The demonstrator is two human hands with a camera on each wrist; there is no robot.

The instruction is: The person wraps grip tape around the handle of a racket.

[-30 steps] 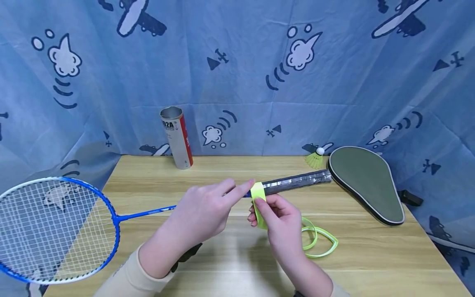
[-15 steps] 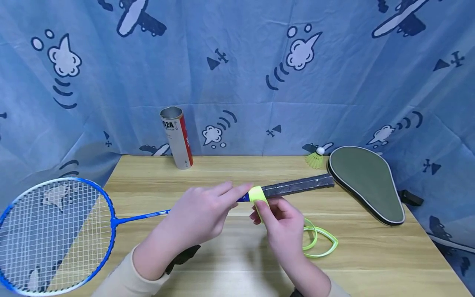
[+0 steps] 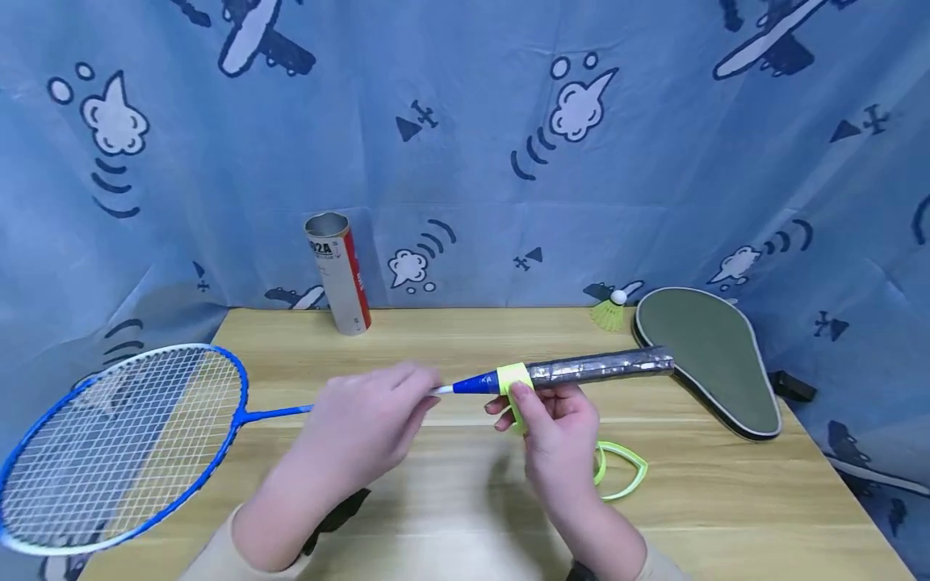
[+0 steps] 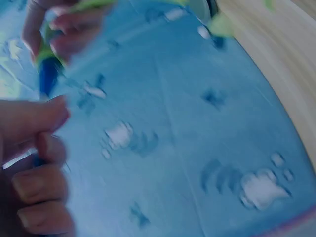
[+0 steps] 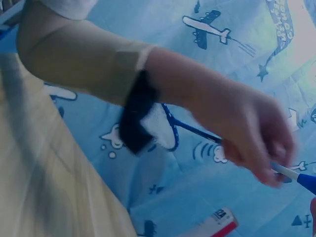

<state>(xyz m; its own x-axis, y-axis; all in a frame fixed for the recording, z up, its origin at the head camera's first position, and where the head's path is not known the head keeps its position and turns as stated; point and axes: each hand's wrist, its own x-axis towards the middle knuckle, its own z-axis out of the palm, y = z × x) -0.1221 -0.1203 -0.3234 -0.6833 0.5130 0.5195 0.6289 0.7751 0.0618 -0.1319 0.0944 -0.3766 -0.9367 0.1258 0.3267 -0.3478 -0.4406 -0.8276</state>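
A blue and white badminton racket [image 3: 240,417] is held across the table, its strung head at the left and its dark handle [image 3: 596,367] at the right. My left hand [image 3: 366,420] grips the shaft just left of the blue cone; in the left wrist view its fingers [image 4: 42,185] curl round it. A yellow-green grip tape [image 3: 513,376] circles the handle where it meets the cone. My right hand [image 3: 563,428] pinches that tape from below with thumb and fingers. A looser length of the tape [image 3: 630,468] loops down behind the right wrist.
At the back left stands an open shuttlecock tube [image 3: 337,278]. A yellow shuttlecock [image 3: 610,313] and a green paddle case [image 3: 708,355] lie at the back right, the case close to the handle's end. A blue patterned curtain [image 3: 465,161] hangs behind the table.
My left hand has slid left from the taped spot onto the shaft, baring the blue cone. The racket has turned a little, and the right hand keeps its pinch on the tape.
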